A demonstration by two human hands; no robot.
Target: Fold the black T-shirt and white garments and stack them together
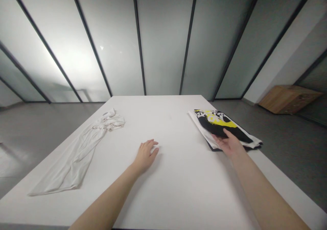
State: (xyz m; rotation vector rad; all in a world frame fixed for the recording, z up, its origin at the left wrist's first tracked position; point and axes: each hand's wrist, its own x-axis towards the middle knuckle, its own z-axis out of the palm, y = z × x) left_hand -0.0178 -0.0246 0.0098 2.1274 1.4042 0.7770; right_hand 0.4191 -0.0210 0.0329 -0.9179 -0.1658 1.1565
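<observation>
Left hand [146, 155] — empty, fingers loosely spread and slightly curled, palm down, just above the middle of the white rectangular table [173, 192], its shadow falling on the surface beside it. Right hand [230, 145] at the right side of the table, in contact with the flat folded stack of black and white cloth [241, 134]; thumb lies over the black upper layer, other fingers along its near edge. Whether they pinch the cloth or merely rest against it cannot be told. The two hands are well apart. The stack lies near the table's right edge: its top is black fabric printed in yellow and white, with white cloth below and a dark layer showing at the bottom corners. Along the left side of the table, a long white fabric garment [81, 155] lies loosely spread — bunched and wrinkled at the far end, flatter and wider at the near end, touched by neither hand. Around the table, smooth grey floor [63, 116]. Beyond its far edge, a wall of frosted glass panels [163, 43] with narrow dark upright bars [139, 43], brightest toward the left. On the floor beyond the table's right side, a brown wooden box-shaped piece [286, 99].
</observation>
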